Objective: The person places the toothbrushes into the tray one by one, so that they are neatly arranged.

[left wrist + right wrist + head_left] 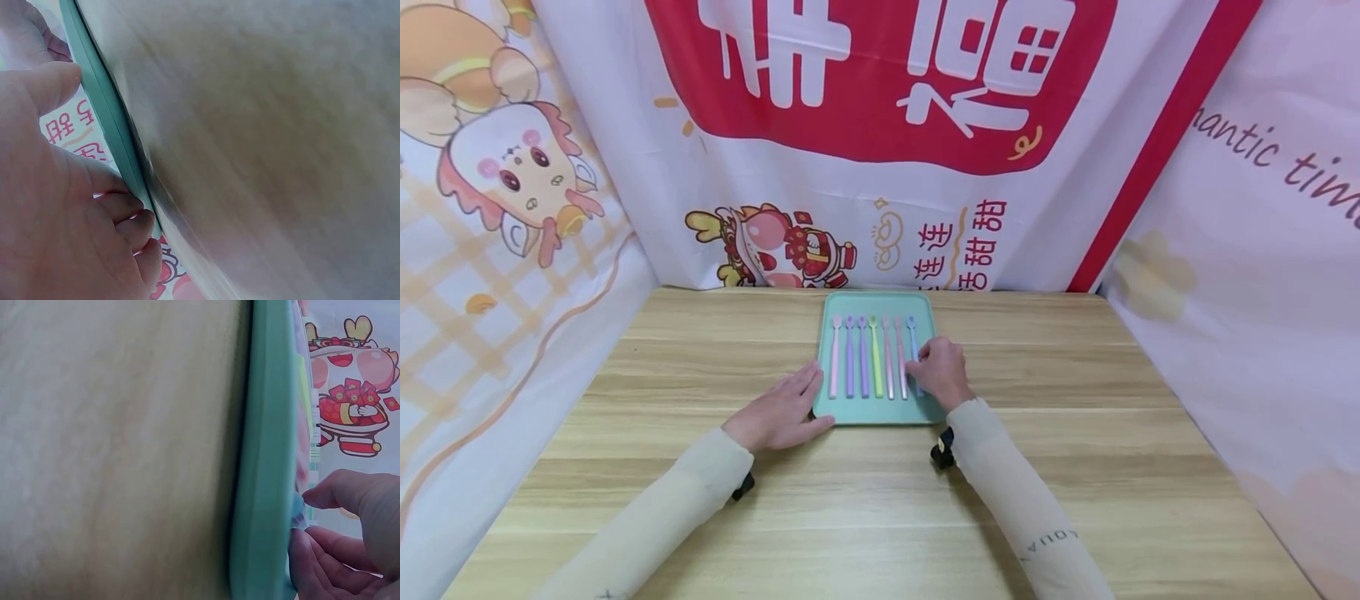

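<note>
A mint-green tray (857,412) lies at the table's far side, with several slim toothbrushes in a row, heads towards the back wall. From left come a pink toothbrush (834,358), two purple ones, a yellow-green toothbrush (876,358), two more pink ones and a blue toothbrush (913,335) at the right end. My right hand (943,371) pinches the blue one by its lower handle, partly hidden by the fingers; the right wrist view shows thumb and fingers closing on it. My left hand (781,410) rests against the tray's left edge, fingers extended.
The wood-grain table (865,517) spreads out around the tray. A printed cloth (865,192) hangs close behind the tray, and other printed cloths flank the table left and right. Each wrist carries a small black device (942,448).
</note>
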The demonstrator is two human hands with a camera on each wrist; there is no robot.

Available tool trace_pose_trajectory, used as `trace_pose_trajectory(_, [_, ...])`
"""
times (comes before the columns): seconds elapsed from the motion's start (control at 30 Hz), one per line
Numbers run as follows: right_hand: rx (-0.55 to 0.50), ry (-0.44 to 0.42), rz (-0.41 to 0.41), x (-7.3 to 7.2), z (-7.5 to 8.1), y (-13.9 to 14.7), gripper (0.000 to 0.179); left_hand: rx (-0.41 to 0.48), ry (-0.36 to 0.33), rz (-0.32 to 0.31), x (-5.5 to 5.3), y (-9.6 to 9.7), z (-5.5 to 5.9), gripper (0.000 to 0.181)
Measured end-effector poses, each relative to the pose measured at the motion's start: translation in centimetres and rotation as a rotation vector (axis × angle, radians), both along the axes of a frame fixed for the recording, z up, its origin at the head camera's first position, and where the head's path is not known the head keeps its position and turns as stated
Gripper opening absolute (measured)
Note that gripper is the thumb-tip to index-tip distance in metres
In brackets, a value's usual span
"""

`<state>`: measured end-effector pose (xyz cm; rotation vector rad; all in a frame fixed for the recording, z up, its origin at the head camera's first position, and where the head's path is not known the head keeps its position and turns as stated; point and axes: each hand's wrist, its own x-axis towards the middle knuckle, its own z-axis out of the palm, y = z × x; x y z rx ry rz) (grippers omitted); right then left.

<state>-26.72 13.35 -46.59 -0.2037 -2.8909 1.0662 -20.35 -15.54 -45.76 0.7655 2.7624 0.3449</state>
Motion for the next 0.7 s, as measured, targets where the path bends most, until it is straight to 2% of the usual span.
trace_pose_trajectory(0.2, [-0.008, -0.010, 0.041, 0.3, 0.4, 0.3, 0.028, -0.006, -0.006, 0.001, 0.1, -0.1, 0.0, 0.089])
trace_pose_trajectory(0.37, [-0.023, 0.024, 0.137, 0.3, 1.1, 1.3, 0.038, -0.007, -0.012, 0.002, 0.0, -0.2, 0.2, 0.088])
trace_pose_trajectory(0.53, [-0.040, 0.010, 0.244, 0.6, 2.3, 3.0, 0.044, -0.017, -0.015, 0.005, -0.1, -0.3, 0.2, 0.089])
trace_pose_trajectory(0.7, [-0.054, -0.010, 0.306, 1.1, 3.2, 5.5, 0.049, 0.003, -0.023, -0.001, -0.3, -0.5, 0.0, 0.089])
